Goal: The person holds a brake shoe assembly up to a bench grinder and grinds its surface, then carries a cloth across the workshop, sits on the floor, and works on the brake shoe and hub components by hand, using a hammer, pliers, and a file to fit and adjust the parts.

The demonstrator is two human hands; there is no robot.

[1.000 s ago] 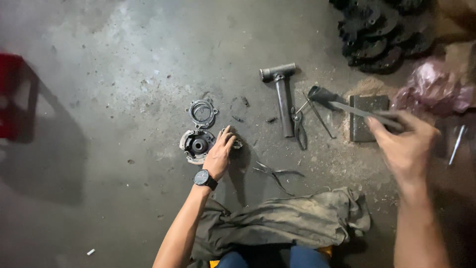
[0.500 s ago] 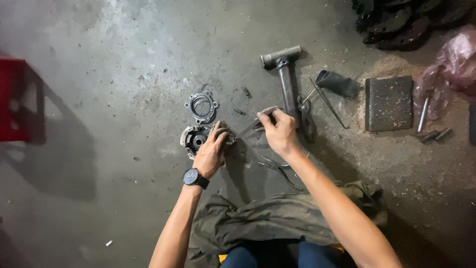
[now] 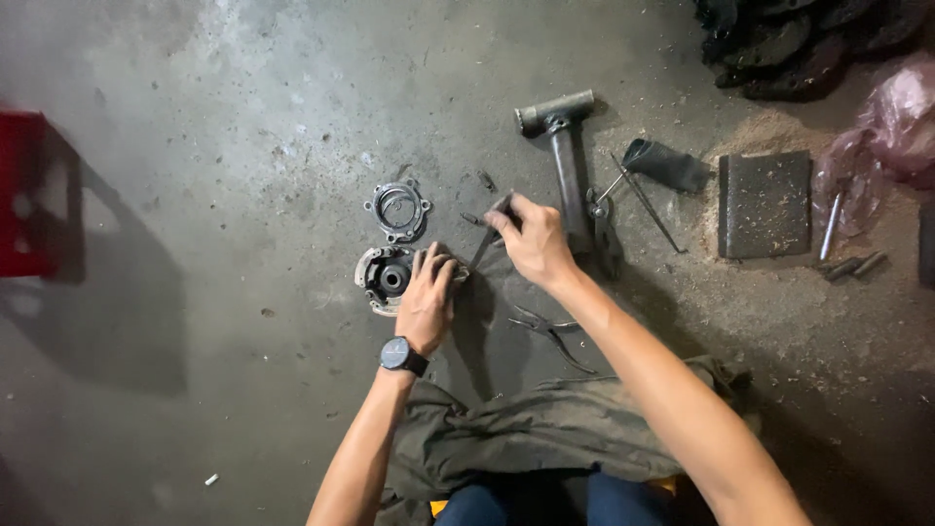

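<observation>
Grey metal housing [image 3: 390, 278], round with a dark central bore, lies flat on the concrete floor [image 3: 195, 195], directly ahead of the seated person. Left hand [image 3: 427, 297] rests on the housing's right edge, fingers curled down over it; pressing or gripping, cannot tell which. Black wristwatch [image 3: 401, 355] on that wrist.

Right hand [image 3: 531, 239] closed around a slim dark tool [image 3: 484, 248], kind not discernible. Tool's long axis runs diagonally, from the fist down and left towards the housing; its lower end lies just beside the left fingertips at the housing's right rim. Contact with the housing not resolvable. So the housing sits to the left of the right hand and slightly nearer the body; left hand is the nearer of the two, already on it.

Just beyond the housing: a separate ring-shaped flanged cover [image 3: 396, 207], flat on the floor, apart from the housing.

To the right of the right hand: a hammer [image 3: 563, 156], handle pointing towards the person, head away. Pliers [image 3: 550, 331] lie open on the floor below the right forearm. Further right: thin rod with dark sleeve [image 3: 662, 168], a square dark block [image 3: 765, 205] on sawdust, pink plastic bag [image 3: 891, 127]. Olive cloth [image 3: 545, 438] across the lap. Red object [image 3: 24, 195] at far left edge.
</observation>
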